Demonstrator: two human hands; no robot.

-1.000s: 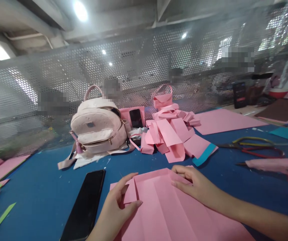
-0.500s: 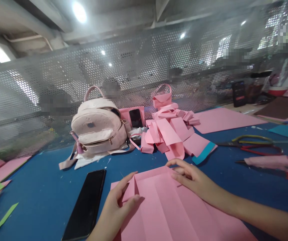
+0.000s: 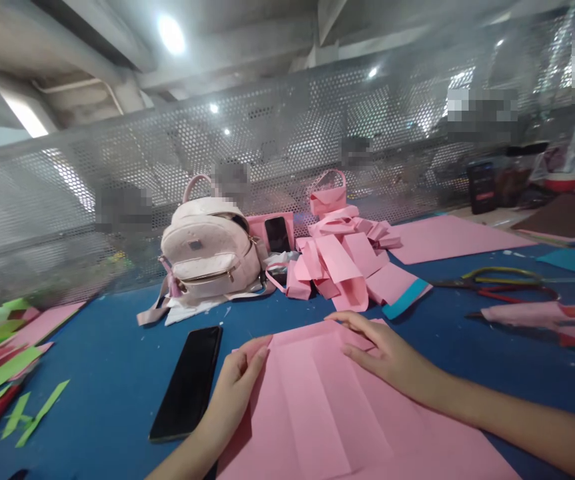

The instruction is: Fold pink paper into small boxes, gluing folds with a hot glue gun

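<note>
A large pink paper sheet (image 3: 327,407) with lengthwise creases lies on the blue table (image 3: 107,373) in front of me. My left hand (image 3: 237,387) lies flat on the sheet's far left corner, fingers stretched out and pressing a folded flap down. My right hand (image 3: 382,353) rests on the far right corner of the sheet, fingers extended and flat on the fold. A black phone (image 3: 187,383) lies face up just left of my left hand.
A pale pink backpack (image 3: 210,257) stands at the back by a perforated metal screen (image 3: 117,193). Beside it is a pile of pink paper pieces (image 3: 347,260) and a small phone (image 3: 277,234). Scissors (image 3: 497,283) and a pink roll (image 3: 532,313) lie right; green scraps (image 3: 12,373) left.
My left hand has gone from a raised pinch on the corner to lying flat on it. My right hand has flattened on the far edge. The view has shifted a little to the left.
</note>
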